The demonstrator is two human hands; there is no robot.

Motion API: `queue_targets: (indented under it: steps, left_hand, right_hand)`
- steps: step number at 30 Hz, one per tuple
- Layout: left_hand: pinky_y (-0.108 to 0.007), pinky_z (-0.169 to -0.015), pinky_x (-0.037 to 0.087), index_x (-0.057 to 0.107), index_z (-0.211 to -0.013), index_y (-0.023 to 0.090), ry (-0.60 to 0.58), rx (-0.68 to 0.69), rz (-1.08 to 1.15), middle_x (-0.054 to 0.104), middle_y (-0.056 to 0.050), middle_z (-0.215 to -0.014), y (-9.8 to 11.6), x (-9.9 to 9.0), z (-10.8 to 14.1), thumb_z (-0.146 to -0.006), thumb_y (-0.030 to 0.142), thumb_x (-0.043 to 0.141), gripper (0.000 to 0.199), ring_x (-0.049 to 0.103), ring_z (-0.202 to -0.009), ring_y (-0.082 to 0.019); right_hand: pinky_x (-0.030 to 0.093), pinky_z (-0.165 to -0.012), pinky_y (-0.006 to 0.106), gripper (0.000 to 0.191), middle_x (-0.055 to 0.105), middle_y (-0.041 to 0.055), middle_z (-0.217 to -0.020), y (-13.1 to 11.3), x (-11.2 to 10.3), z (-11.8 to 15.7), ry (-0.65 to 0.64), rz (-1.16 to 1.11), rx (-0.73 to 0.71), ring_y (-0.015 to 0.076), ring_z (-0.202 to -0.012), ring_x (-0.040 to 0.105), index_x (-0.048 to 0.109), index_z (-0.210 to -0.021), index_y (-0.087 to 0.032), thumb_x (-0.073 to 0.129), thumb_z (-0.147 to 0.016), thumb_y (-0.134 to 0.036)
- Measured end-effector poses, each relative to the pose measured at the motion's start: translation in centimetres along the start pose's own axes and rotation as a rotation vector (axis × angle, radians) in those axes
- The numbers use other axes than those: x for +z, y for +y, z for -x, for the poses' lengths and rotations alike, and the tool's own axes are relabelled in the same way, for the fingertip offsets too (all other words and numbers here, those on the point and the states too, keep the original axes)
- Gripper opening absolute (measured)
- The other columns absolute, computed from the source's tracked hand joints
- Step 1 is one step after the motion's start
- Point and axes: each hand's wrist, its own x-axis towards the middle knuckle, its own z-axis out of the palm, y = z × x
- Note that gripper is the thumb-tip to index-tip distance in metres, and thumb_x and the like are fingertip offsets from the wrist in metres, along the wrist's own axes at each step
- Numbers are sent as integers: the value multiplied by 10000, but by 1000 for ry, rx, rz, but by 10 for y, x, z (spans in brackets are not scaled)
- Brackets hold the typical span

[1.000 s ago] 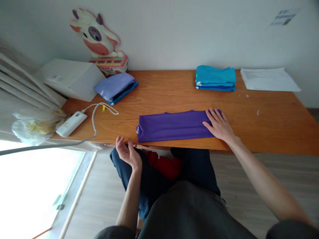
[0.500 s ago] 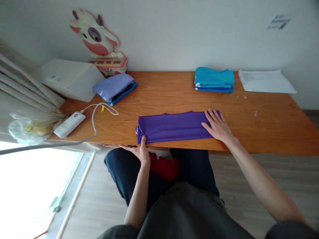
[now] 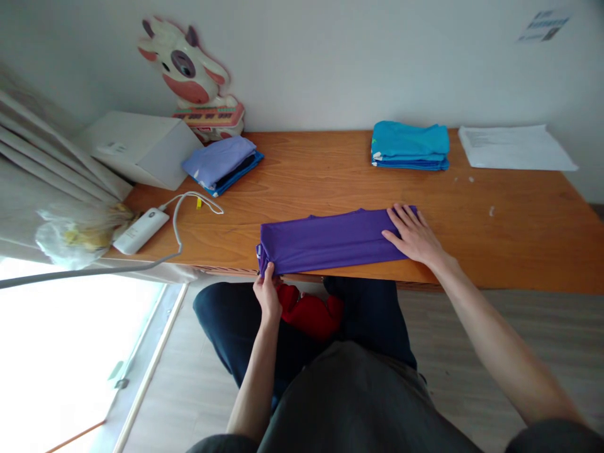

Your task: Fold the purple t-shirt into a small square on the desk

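Observation:
A purple cloth, folded into a long strip, lies along the front part of the wooden table. At its near left corner, my left hand pinches the fabric, with the thumb on top and the fingers closed at the table's edge. The right end of the strip is under my right hand, which rests flat on it with the fingers spread.
Folded blue cloths and white papers lie along the back. On the left are a lavender cloth, a white box, a cow toy keyboard, a white power bank with its cable, and a plastic bag.
My left hand's fingers, stretched out to the left before, have closed on the cloth's near left corner. My right hand stays on the right end. The view has shifted slightly.

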Motion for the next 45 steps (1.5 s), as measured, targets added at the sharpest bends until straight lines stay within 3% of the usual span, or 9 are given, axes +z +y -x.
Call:
queue_targets:
  steps: [5,12,17,21,24,29,36,40,45]
  left_hand:
    - [-274,-490,467,754,-760,250,-12,72,46,593,41,-595,18,-5,18,-820,541,912,336,563,-521,-153]
    - [-410,-849,688,869,-984,240,-32,221,117,844,-61,-989,57,5,14,-877,469,874,252,831,-1018,-301]
    - [-340,-758,643,754,-857,239,-39,320,269,741,7,-798,98,44,21,-914,430,833,214,770,-822,-209]
    - [-350,-789,650,582,-682,246,-280,359,325,704,12,-713,120,106,69,-980,487,866,476,763,-769,-196]
    - [-561,-1286,531,694,-788,244,-788,585,132,841,-101,-1336,120,144,120,-1053,504,823,393,742,-1403,-332]
    - [-654,-1415,367,671,-836,255,-1141,733,-57,796,-85,-1505,84,151,180,-1127,444,703,348,700,-1497,-317]
    - [-659,-1434,330,768,-928,263,-1075,878,-282,857,-59,-1369,52,130,182,-1124,391,704,243,671,-1533,-311]
    - [-651,-1457,291,797,-1201,275,-936,939,-483,801,-57,-1494,64,131,168,-1144,413,677,191,567,-1632,-306]
    - [-658,-1475,241,592,-1647,269,-802,959,-772,607,-74,-1744,67,146,162,-1153,551,639,570,362,-1756,-332]
  right_hand:
    - [-68,-1415,822,864,269,88,-1928,-41,-28,1,77,-121,59,477,-1793,171,346,-1860,-252,469,-1131,-698]
    - [345,-1427,663,693,490,-28,-1831,-164,-9,1,-96,-1444,43,341,-1722,424,564,-1688,-491,654,-1055,-761]
    - [347,-1421,669,748,545,16,-1798,-201,13,-17,-203,-1941,217,334,-1697,469,583,-1633,-430,618,-1000,-827]
    - [436,-1375,629,734,671,59,-1679,-179,-8,-25,-173,-2140,315,350,-1637,548,678,-1496,-361,582,-995,-888]
    - [549,-1287,598,784,796,69,-1492,-138,-32,-18,-83,-2005,420,378,-1552,632,750,-1384,-341,526,-970,-969]
    - [613,-1201,602,785,820,71,-1434,-76,-44,0,-54,-1515,481,391,-1434,730,689,-1557,-355,650,-966,-871]
    - [372,-1426,557,995,472,1,-1847,-45,-19,-5,92,-961,192,315,-1709,453,448,-1782,-379,792,-852,-297]
    - [407,-1406,549,752,654,14,-1700,-41,-30,-4,160,-853,147,329,-1595,596,669,-1632,-338,726,-885,-259]
    - [504,-1331,614,747,753,16,-1576,-30,-36,9,183,-910,305,368,-1440,726,696,-1639,-328,756,-895,-277]
